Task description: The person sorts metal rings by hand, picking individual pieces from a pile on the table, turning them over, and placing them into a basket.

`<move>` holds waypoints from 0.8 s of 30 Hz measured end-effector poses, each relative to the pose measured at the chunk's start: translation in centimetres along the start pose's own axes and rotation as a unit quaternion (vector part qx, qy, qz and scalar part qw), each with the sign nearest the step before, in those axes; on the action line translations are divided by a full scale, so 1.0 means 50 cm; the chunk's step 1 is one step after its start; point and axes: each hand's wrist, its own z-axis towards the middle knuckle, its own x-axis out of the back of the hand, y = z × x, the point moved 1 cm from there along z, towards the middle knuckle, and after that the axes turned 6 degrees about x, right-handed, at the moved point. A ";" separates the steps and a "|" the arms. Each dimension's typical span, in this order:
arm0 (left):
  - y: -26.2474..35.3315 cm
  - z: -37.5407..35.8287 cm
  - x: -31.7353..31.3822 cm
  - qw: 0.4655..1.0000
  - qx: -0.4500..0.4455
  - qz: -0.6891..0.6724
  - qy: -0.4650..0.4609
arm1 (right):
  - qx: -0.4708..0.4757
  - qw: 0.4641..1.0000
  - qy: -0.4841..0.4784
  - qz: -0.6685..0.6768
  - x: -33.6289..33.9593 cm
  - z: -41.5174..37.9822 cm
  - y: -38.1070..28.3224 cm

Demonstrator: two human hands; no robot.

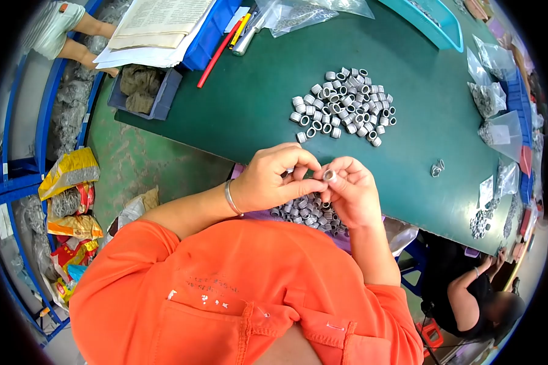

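Observation:
A small metal ring (329, 175) is pinched between the thumb and fingers of my right hand (352, 191), just past the green table's near edge. My left hand (277, 176), with a bangle at its wrist, has its fingers curled round another small metal piece (286, 173), and its thumb reaches towards my right hand. Beneath both hands lies a heap of metal rings (307, 213) in a purple container, partly hidden by my hands. Beyond them, a loose pile of metal rings (344, 103) sits on the green table (237, 121).
Pens (216, 58) and papers (158, 30) lie at the back left, above a grey bin (164, 97) with cloth. A teal basket (432, 27) stands at the back. Few rings (436, 168) and plastic bags (505, 134) are rightward. A co-worker (469, 298) sits at lower right.

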 end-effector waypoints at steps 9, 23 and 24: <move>-0.027 0.021 0.019 0.982 0.105 0.133 0.088 | 0.351 0.571 0.048 -0.740 -0.031 0.055 -0.026; -0.048 0.038 0.002 0.990 0.012 0.094 0.100 | 0.058 0.987 0.047 -0.143 0.014 0.020 -0.055; -0.049 0.037 0.001 0.990 0.011 0.086 0.107 | 0.056 0.992 0.034 -0.104 0.020 0.021 -0.052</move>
